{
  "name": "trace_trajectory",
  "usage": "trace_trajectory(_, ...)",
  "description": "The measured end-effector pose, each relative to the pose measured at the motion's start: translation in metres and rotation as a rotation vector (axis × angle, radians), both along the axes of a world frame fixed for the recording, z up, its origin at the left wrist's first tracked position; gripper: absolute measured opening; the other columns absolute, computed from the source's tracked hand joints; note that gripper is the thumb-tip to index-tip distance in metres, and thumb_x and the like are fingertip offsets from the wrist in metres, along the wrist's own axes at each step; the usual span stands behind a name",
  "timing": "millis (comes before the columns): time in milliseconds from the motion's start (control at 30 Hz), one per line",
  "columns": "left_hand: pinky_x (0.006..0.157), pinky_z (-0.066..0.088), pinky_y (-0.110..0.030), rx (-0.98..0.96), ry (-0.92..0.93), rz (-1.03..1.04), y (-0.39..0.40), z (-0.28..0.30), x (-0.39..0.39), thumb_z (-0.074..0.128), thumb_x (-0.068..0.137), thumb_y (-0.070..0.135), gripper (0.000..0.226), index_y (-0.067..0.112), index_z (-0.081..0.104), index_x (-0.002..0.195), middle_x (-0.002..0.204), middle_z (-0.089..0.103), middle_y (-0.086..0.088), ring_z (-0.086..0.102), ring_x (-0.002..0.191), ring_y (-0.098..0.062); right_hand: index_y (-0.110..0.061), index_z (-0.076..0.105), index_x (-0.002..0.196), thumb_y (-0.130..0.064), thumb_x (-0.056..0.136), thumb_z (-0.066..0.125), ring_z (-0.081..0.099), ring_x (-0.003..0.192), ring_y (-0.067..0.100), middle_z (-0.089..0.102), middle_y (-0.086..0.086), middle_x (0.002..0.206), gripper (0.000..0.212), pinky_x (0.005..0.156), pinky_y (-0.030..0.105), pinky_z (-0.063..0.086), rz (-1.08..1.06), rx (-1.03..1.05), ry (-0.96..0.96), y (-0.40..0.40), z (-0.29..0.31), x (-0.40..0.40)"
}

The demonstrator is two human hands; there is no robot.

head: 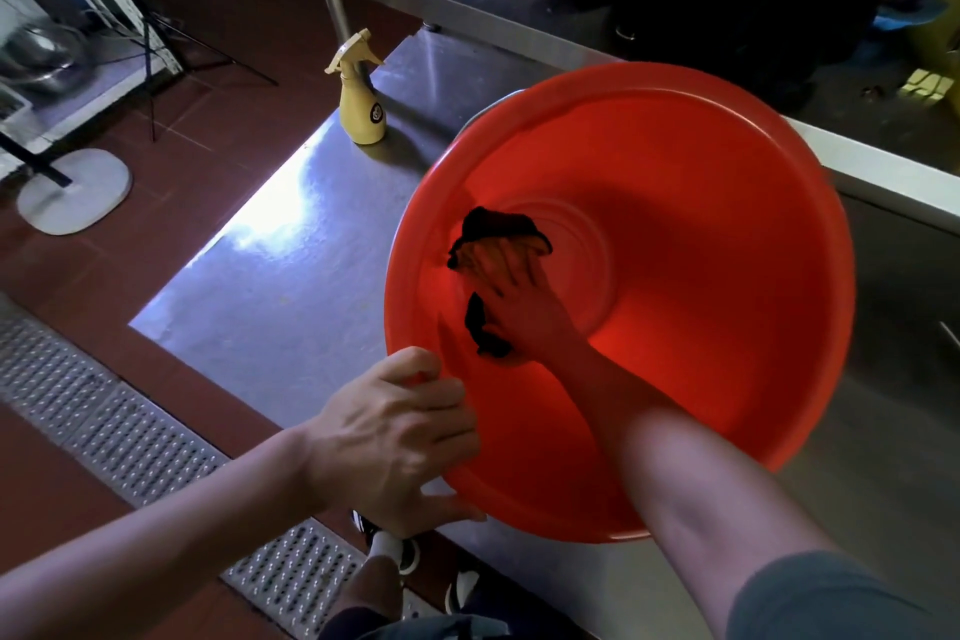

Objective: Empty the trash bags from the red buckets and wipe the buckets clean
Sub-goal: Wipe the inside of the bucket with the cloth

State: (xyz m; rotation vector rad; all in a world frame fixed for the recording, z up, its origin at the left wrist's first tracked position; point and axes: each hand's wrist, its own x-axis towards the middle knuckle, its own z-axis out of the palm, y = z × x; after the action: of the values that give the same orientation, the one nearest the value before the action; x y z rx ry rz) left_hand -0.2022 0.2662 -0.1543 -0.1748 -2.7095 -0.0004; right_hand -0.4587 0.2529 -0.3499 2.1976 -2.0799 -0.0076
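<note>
While left hand (400,437) grasps red bucket (675,182) rim, right hand (511,288) presses dark cloth (491,224) flat-fingered inside; yellow spray bottle (362,107) label unreadable, on desk (270,250).

Dim wide-angle view, bright glare on the steel table (270,244), dark upper corners.

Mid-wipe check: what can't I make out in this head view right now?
- Bucket floor: dim, partly behind the right hand and forearm; residue can't be judged.
- Cloth: mostly under that hand.
- Left hand fingertips: curled over the rim, hidden.
- Bucket outside: faces away.
- Spray bottle label: too small.
- Shelf items: dark, cut by the top edge.
</note>
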Motion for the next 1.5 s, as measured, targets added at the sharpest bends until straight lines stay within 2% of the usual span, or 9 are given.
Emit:
trace_trajectory(133,0.079,0.034,-0.035,0.000,-0.012,-0.025,0.001,0.003,-0.006,0.068,0.087,0.062,0.051,0.020,0.051,0.064,0.066,0.044,0.004,0.038,0.067,-0.018,-0.017,0.033,0.154,-0.047,0.071,0.078,0.019,0.151,0.042,0.027,0.012,0.164,0.099,0.113,0.066,0.027,-0.016,0.017,-0.020,-0.016,0.010,0.002)
trace_trajectory(267,0.078,0.035,-0.035,-0.034,-0.032,-0.049,0.001,0.004,-0.005,0.068,0.088,0.062,0.051,0.020,0.052,0.065,0.066,0.045,0.003,0.038,0.067,-0.018,-0.017,0.042,0.152,-0.053,0.077,0.073,0.022,0.150,0.044,0.030,0.015,0.163,0.089,0.115,0.068,0.023,-0.078,-0.035,-0.104,-0.018,0.017,-0.011)
trace_trajectory(567,0.078,0.038,-0.036,-0.065,-0.070,-0.071,-0.001,0.008,-0.007,0.067,0.089,0.060,0.048,0.020,0.055,0.066,0.067,0.048,0.004,0.038,0.071,-0.018,-0.029,0.012,0.161,-0.066,0.085,0.060,0.004,0.153,0.045,0.007,0.010,0.169,0.097,0.120,0.061,-0.001,-0.418,0.021,-0.282,-0.013,0.032,-0.040)
trace_trajectory(867,0.080,0.037,-0.037,-0.082,-0.069,-0.067,0.001,0.003,0.000,0.065,0.091,0.060,0.048,0.020,0.055,0.067,0.069,0.049,0.003,0.041,0.071,-0.019,-0.028,-0.004,0.161,-0.067,0.094,0.046,0.003,0.153,0.043,-0.012,0.016,0.168,0.093,0.122,0.052,0.005,-0.809,0.023,-0.404,0.023,0.018,-0.030)
trace_trajectory(1033,0.080,0.037,-0.036,-0.095,-0.045,-0.125,0.010,0.003,-0.008,0.066,0.091,0.057,0.045,0.020,0.056,0.068,0.069,0.051,0.002,0.042,0.073,-0.019,-0.022,-0.014,0.160,-0.061,0.096,0.049,-0.004,0.152,0.047,-0.020,0.021,0.165,0.097,0.122,0.053,0.000,-0.980,0.042,-0.658,0.040,0.010,-0.004)
trace_trajectory(1233,0.081,0.037,-0.037,-0.101,-0.034,-0.124,0.009,0.004,-0.010,0.066,0.091,0.059,0.046,0.020,0.057,0.070,0.071,0.051,0.003,0.043,0.074,-0.020,-0.022,-0.016,0.159,-0.042,0.096,0.056,-0.006,0.151,0.049,-0.024,0.023,0.163,0.097,0.122,0.053,0.006,-1.098,0.148,-0.851,0.041,0.023,0.017)
trace_trajectory(1333,0.079,0.037,-0.037,-0.091,-0.019,-0.106,0.007,0.003,-0.009,0.068,0.090,0.060,0.046,0.020,0.056,0.070,0.070,0.049,0.002,0.043,0.073,-0.021,-0.020,-0.010,0.161,-0.036,0.091,0.057,0.001,0.152,0.048,-0.014,0.021,0.166,0.098,0.121,0.052,0.016,-1.025,0.241,-0.790,0.045,0.029,0.009)
trace_trajectory(1433,0.079,0.036,-0.037,-0.092,-0.015,-0.097,0.004,0.002,-0.006,0.068,0.089,0.061,0.048,0.020,0.055,0.069,0.070,0.049,0.002,0.043,0.071,-0.021,-0.017,0.014,0.160,-0.035,0.089,0.060,0.020,0.149,0.044,0.011,0.019,0.166,0.086,0.114,0.053,0.031,-0.924,0.282,-0.614,0.053,0.039,0.005)
trace_trajectory(1500,0.080,0.035,-0.037,-0.088,-0.010,-0.091,0.003,0.003,-0.005,0.068,0.089,0.062,0.049,0.020,0.055,0.069,0.069,0.048,0.002,0.043,0.071,-0.022,-0.021,0.022,0.158,-0.038,0.093,0.059,0.007,0.153,0.043,0.009,0.015,0.167,0.077,0.114,0.060,0.025,-0.831,0.282,-0.492,0.059,0.045,0.005)
